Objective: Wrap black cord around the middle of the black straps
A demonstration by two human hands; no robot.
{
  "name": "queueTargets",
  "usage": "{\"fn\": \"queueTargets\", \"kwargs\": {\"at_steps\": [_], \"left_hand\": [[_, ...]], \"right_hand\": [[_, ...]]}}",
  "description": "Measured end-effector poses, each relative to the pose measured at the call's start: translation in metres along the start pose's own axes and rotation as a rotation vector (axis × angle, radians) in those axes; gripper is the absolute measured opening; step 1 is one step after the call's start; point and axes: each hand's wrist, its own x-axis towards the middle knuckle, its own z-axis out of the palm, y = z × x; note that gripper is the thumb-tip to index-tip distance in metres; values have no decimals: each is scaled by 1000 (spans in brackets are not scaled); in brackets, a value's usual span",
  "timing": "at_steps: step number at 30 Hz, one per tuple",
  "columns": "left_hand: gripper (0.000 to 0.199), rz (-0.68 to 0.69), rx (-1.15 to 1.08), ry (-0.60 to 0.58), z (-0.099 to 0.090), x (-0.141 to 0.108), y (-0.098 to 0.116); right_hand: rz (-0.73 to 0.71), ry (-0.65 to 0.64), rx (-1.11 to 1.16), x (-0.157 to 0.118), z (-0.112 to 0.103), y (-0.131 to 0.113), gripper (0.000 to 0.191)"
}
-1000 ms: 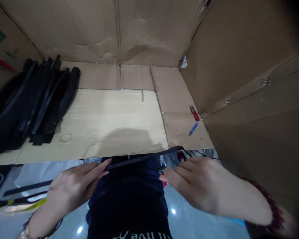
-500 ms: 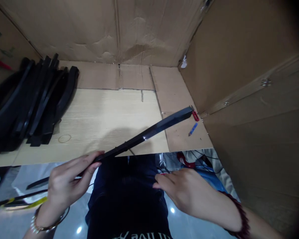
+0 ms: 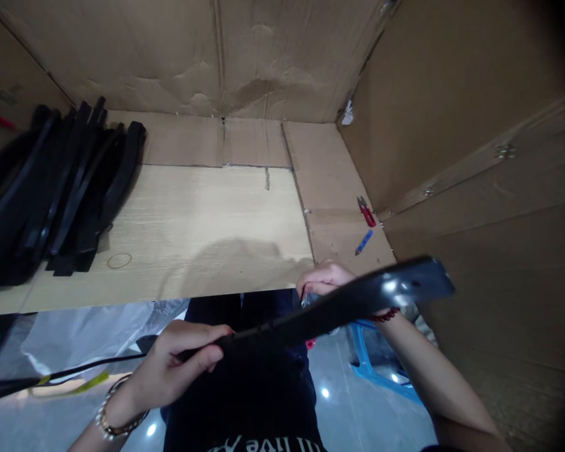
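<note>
My left hand (image 3: pixel 181 358) is closed on one end of a long black curved strip (image 3: pixel 358 301), pinching it between thumb and fingers. The strip slants up to the right in front of my lap, its wide shiny end showing a small hole. Behind the strip, at the front edge of the table, is my right hand (image 3: pixel 327 279), with its fingers curled and partly hidden. A thin dark sliver shows at its fingertips, too small to name. A pile of similar black strips (image 3: pixel 70 188) lies on the left of the table.
Red-handled thread snips (image 3: pixel 367 212) and a blue pencil-like piece (image 3: pixel 364 242) lie at the right of the table (image 3: pixel 207 220). A rubber band (image 3: pixel 119 260) rests near the pile. Cardboard walls (image 3: pixel 461 125) enclose the back and sides. Below right stands a blue plastic stool (image 3: pixel 365 361).
My left hand has moved right and down with the strip, whose far end has swung toward me, off the snips. My right hand has risen to the table edge, behind the strip.
</note>
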Motion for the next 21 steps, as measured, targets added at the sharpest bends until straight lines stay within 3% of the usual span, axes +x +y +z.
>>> {"fn": "queueTargets", "kwargs": {"at_steps": [3, 5, 8, 10, 13, 16, 18, 21], "left_hand": [[34, 48, 39, -181, 3, 1, 4], [31, 102, 170, -228, 0, -1, 5], [29, 142, 531, -172, -5, -5, 5], [29, 167, 735, -122, -6, -6, 5], [30, 176, 924, -27, -5, -5, 6], [29, 137, 1036, 103, -12, -7, 5], [29, 125, 1055, 127, -20, -10, 1], [30, 109, 1050, 128, -30, -17, -6]], "right_hand": [[-101, -118, 220, 12, -16, 4, 45], [-162, -187, 233, 17, -38, 3, 40], [-228, -208, -36, 21, -71, -16, 41], [-263, -199, -228, 20, -80, -39, 45], [-283, -184, -516, 12, -70, -78, 41], [-152, -26, -829, 1, -55, -99, 43], [-42, 23, -863, -6, -53, -99, 39], [1, -15, -771, -13, -54, -93, 37]]}}
